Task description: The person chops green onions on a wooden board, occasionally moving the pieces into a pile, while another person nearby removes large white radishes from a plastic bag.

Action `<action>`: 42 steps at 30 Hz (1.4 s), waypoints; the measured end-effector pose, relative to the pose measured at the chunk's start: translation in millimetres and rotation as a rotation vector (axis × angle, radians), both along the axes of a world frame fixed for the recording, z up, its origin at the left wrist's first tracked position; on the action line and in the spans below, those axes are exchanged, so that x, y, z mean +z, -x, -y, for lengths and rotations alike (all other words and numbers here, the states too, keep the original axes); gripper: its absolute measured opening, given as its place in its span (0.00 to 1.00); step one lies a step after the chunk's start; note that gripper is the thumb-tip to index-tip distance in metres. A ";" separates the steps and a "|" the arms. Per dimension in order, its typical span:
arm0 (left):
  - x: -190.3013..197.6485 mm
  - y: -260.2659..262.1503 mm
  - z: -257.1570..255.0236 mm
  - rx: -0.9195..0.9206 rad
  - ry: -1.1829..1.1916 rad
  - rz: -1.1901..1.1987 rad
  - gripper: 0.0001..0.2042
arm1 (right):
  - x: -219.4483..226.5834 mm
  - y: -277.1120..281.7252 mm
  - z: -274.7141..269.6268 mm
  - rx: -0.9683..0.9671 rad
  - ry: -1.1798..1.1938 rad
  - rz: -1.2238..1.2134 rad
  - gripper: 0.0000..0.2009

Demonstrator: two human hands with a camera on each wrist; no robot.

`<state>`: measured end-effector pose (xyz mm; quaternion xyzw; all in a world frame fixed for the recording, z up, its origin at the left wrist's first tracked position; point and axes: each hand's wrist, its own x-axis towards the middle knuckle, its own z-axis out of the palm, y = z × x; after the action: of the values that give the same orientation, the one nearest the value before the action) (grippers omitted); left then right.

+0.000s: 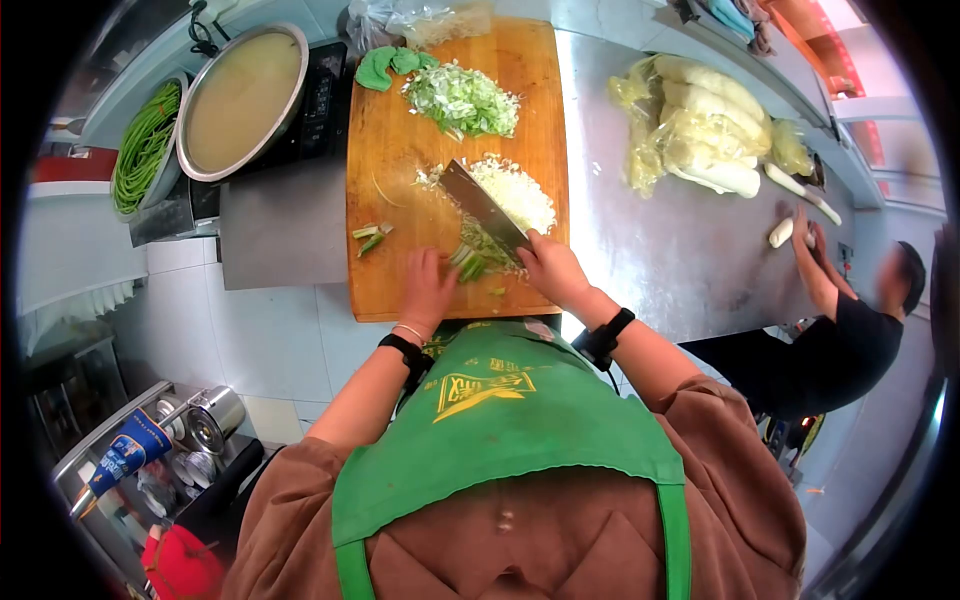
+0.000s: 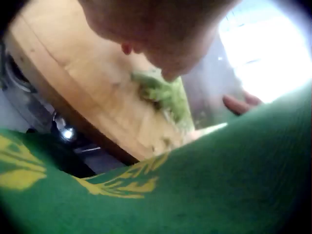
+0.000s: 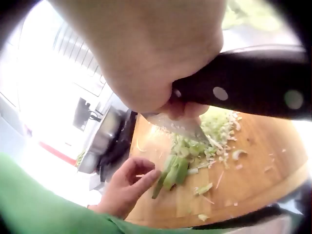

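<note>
My right hand (image 1: 556, 268) grips the black handle (image 3: 253, 83) of a broad-bladed cleaver (image 1: 487, 207). Its blade slants across the chopped scallion on the wooden cutting board (image 1: 375, 260). Beside the blade lie green stalk pieces (image 3: 174, 173), partly cut. My left hand (image 1: 428, 288) is low over the board to their left; in the right wrist view its bent fingers and thumb (image 3: 146, 181) come right up to the stalk ends. Past the blade spreads a heap of finely chopped white pieces (image 1: 515, 190). Chopped pale-green pieces (image 1: 462, 100) form another pile at the board's far end.
Left of the board stand a large pot of cloudy liquid (image 1: 245, 100) and a bowl of long green beans (image 1: 147, 148). On the steel table (image 1: 640, 255) at right lie bagged white stalks (image 1: 705, 125). Another person (image 1: 850, 330) works there with white stalks. Trimmed green ends (image 1: 372, 238) lie at the board's left.
</note>
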<state>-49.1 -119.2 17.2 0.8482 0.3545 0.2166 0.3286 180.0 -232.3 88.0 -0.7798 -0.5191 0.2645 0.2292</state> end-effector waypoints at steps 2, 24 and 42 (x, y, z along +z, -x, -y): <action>11.2 -11.8 6.8 -0.050 -0.004 -0.062 0.17 | -1.0 2.8 4.9 -0.010 0.001 0.002 0.09; 10.8 -18.8 17.9 -0.037 0.428 0.221 0.10 | -2.9 13.8 15.7 0.037 -0.001 0.003 0.09; 15.0 7.1 -29.2 -0.161 -0.224 0.053 0.08 | -2.7 23.8 18.2 -0.008 0.001 -0.037 0.08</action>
<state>-56.2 -90.1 32.3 0.8992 0.2502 0.2501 0.2577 156.2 -250.5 85.3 -0.7769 -0.5115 0.2783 0.2394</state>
